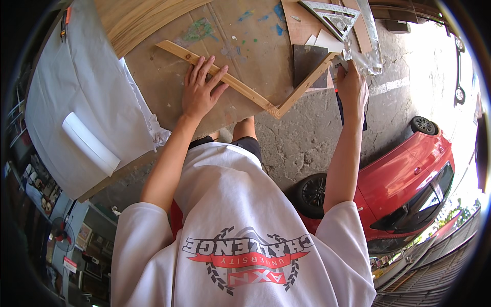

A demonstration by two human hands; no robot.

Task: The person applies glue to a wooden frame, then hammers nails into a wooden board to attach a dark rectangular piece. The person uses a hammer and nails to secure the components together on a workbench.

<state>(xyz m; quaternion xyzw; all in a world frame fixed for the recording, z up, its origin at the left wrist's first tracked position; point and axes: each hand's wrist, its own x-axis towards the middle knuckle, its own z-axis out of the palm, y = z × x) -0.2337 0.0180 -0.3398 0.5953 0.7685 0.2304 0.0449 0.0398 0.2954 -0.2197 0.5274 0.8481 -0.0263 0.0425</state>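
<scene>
Two narrow wooden strips (240,88) meet in a V-shaped corner over the near edge of the cardboard-covered table. My left hand (200,91) lies across the longer strip with its fingers spread, pressing on it from above. At the far end of the shorter strip (307,84), my right hand (352,89) is closed around something mostly hidden by the fingers. A dark piece (339,106) with a bit of orange shows beside and below that hand. A dark square plate (309,62) lies inside the corner against the shorter strip.
A metal triangular square (335,18) lies on boards at the far right. White sheeting (71,77) with a curved white piece (91,143) covers a surface at left. An orange-and-black tool (65,23) sits at its far end. A red car (404,179) stands right.
</scene>
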